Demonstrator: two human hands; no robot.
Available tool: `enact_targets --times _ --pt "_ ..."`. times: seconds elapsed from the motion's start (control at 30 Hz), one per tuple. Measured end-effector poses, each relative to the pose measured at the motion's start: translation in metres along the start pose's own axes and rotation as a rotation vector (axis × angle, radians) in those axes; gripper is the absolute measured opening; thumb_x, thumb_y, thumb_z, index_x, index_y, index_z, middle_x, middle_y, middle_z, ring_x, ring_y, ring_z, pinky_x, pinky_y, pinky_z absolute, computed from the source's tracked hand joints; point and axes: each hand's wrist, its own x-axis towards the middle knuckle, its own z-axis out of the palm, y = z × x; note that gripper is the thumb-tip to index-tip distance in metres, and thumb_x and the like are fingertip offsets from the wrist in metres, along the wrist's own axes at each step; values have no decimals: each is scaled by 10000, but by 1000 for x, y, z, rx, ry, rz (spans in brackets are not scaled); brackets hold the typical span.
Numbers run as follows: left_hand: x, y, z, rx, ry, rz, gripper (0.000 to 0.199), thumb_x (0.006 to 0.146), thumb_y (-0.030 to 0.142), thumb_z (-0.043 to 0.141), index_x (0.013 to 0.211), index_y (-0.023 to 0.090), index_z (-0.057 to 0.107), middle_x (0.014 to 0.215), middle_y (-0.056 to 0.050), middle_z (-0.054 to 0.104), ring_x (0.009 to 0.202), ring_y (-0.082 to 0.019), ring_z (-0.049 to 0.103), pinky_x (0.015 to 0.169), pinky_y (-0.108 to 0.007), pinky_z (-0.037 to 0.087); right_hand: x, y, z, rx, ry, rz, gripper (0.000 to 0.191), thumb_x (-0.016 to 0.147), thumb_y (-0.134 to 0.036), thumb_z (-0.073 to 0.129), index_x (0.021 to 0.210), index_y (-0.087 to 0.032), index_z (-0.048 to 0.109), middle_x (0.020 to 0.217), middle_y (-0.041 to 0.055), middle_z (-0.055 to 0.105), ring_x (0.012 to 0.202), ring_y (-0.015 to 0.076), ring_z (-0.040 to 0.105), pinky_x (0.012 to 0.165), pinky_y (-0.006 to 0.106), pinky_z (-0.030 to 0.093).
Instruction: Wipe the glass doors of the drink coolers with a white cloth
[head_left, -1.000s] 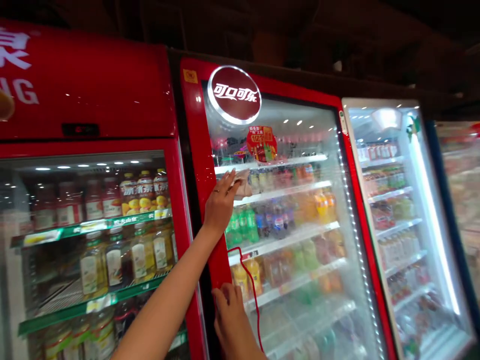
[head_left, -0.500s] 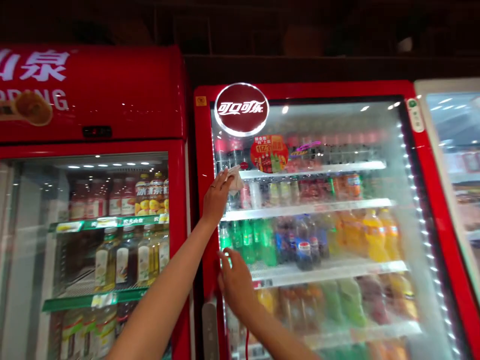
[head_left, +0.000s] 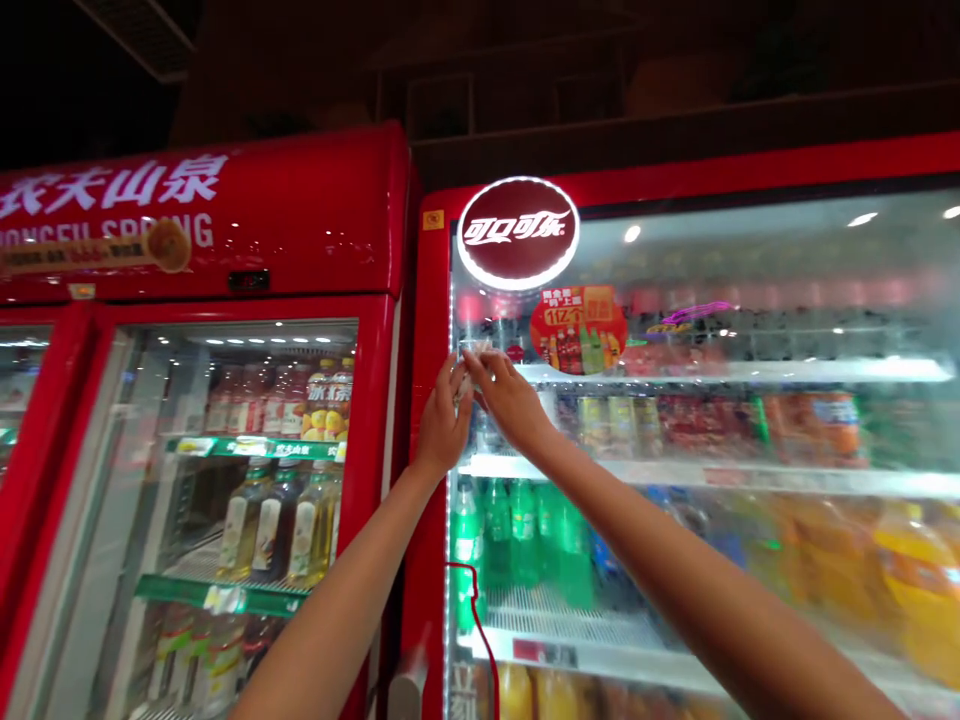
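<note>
My left hand (head_left: 444, 422) is raised at the upper left of the drinks fridge's glass door (head_left: 750, 240). Its fingers are closed around a crumpled whitish tissue (head_left: 463, 384), mostly hidden by the fingers. My right hand (head_left: 516, 398) meets it from the right, fingertips pinched on the same tissue. Both hands are just below the lit oval sign (head_left: 519, 232) and left of a round red sticker (head_left: 578, 330). Whether the tissue touches the glass, I cannot tell.
Behind the glass, shelves hold green bottles (head_left: 523, 530), cans and orange drinks (head_left: 919, 570). A second red fridge (head_left: 315, 220) stands at the left, with bottles inside. A grey door handle (head_left: 409, 685) is low on the red frame.
My right hand has risen from below to join the left at the tissue. The left hand has drawn its fingers together around it. The view has shifted closer to the door's left side.
</note>
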Motion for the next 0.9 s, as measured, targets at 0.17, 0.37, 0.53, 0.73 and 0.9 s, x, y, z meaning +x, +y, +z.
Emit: enact_targets --times 0.17,0.37,0.53,0.73,0.9 --pt "31 1 1 32 89 76 536 1145 274 370 1679 292 331 1705 -128 527 1571 -227 522 1302 -479 461 45 44 -14 -69 92 -97 382 1097 -160 462 1427 -208 648 1462 161 646 1456 305 535 1121 476 578" --pt "70 -7 11 236 204 31 675 1018 64 409 1665 259 398 1754 -98 461 1666 -256 362 1388 -562 320 103 76 -22 -187 163 -20 322 1079 -121 454 1240 -154 732 1392 197 706 1383 362 583 1039 519 591" --pt "62 -13 8 212 250 33 733 986 10 398 1660 299 411 1726 -56 507 1649 -232 395 1391 -548 333 95 45 0 -182 137 -185 431 1061 -98 440 1429 -133 662 1499 163 692 1457 317 577 1134 507 591" --pt "57 -10 6 172 263 34 771 974 -5 408 1678 309 387 1745 -43 480 1663 -233 364 1401 -535 320 104 49 2 -136 97 -231 524 1047 -183 496 1555 -73 563 1674 199 535 1623 339 408 1313 599 415" --pt "57 -11 7 167 280 64 782 973 -6 406 1685 316 378 1744 -44 482 1648 -232 397 1390 -535 347 119 45 4 -112 52 -186 530 1026 -66 451 1539 22 552 1648 260 541 1618 318 425 1333 553 413"
